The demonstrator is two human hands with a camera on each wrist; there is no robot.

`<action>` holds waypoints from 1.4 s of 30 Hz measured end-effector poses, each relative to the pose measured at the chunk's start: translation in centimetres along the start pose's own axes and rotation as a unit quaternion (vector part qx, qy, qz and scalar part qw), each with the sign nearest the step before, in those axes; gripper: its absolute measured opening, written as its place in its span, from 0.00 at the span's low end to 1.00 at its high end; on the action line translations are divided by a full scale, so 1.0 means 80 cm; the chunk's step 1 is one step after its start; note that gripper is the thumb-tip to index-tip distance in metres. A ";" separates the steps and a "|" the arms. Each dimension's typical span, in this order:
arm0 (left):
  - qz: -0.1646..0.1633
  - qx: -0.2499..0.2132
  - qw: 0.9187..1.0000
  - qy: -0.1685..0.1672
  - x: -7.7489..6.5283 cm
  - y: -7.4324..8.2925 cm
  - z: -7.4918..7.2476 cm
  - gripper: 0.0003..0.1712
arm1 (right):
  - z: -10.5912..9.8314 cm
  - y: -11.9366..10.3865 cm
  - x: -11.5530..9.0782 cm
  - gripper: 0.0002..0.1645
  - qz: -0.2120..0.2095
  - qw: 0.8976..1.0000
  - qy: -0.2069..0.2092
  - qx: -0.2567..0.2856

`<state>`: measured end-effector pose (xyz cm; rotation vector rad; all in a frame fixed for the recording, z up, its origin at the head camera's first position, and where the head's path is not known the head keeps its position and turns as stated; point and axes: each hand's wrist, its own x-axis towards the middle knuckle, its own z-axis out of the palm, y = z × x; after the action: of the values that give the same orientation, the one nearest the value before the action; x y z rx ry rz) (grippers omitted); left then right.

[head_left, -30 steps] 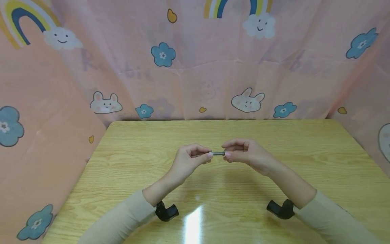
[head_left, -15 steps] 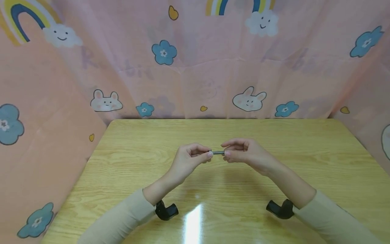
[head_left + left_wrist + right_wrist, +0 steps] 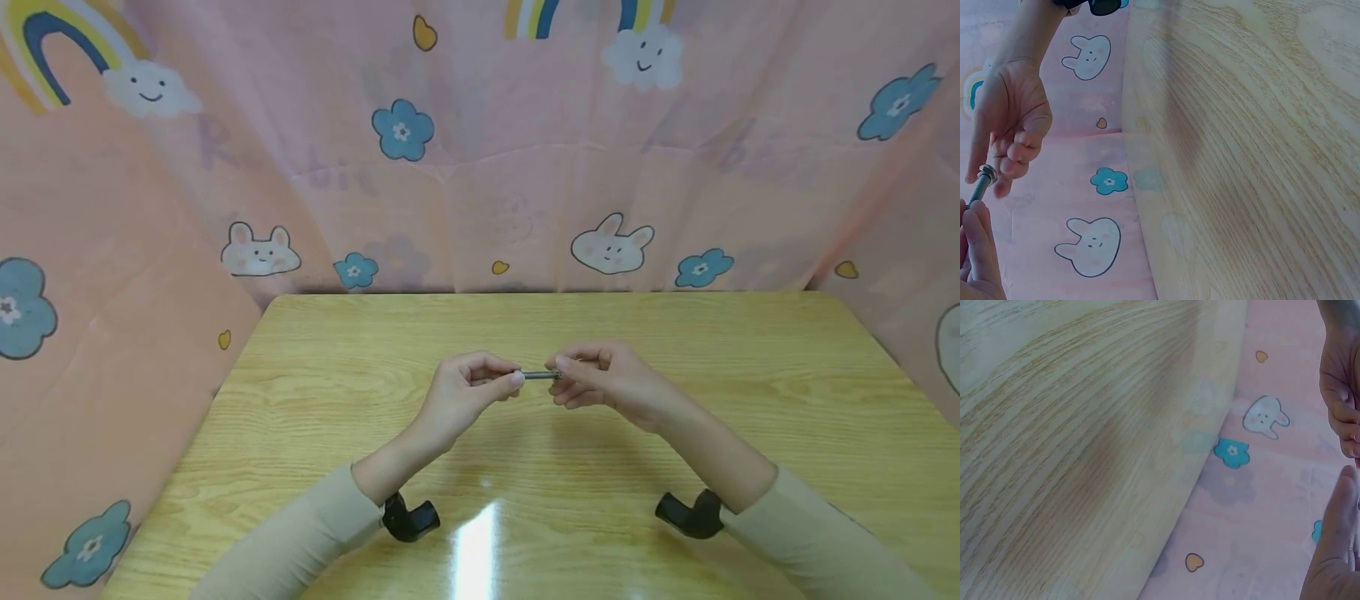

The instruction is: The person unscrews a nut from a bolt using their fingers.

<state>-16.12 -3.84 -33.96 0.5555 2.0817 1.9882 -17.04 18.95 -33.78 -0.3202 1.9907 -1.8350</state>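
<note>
In the head view, a metal bolt [image 3: 538, 375] lies nearly level between the two hands, above the table. My left hand [image 3: 465, 396] pinches one end between thumb and fingers, hiding that end. The right hand [image 3: 611, 383] has its thumb and index finger at the other end, around a small hex nut [image 3: 987, 172]. Seen from the left wrist, the thread of the bolt runs from the left fingertips to the nut, and the right thumb and fingers lie on either side of it. In the right wrist view, the hands hide most of the bolt.
A wood-grain table [image 3: 360, 333] stretches beneath both hands, with a bright reflection near its front. Behind and beside it hangs a pink cloth [image 3: 480, 192] printed with rabbits, flowers and rainbows. Black wrist cameras [image 3: 411, 518] sit on both forearms.
My right thumb has slid upward across the nut, while the right fingers have shifted down, showing below the bolt. The left hand keeps its pinch in the same place.
</note>
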 end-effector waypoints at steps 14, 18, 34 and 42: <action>0.014 -0.010 1.000 -0.001 0.006 -0.019 -0.004 0.12 | 0.000 -0.001 0.001 0.19 0.002 1.000 0.006 -0.001; 0.016 -0.010 1.000 -0.002 0.005 -0.020 -0.005 0.12 | -0.001 0.000 0.001 0.13 -0.006 1.000 0.005 -0.008; 0.019 -0.008 1.000 0.002 0.006 -0.020 -0.005 0.12 | 0.000 0.001 0.002 0.18 -0.017 1.000 0.018 -0.018; 0.018 -0.005 1.000 0.011 0.005 -0.021 -0.003 0.12 | 0.000 0.001 0.002 0.25 0.014 1.000 0.001 -0.006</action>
<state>-16.81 -3.95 -35.56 0.5754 2.0864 2.0316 -17.21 18.91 -33.90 -0.2926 1.9993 -1.8079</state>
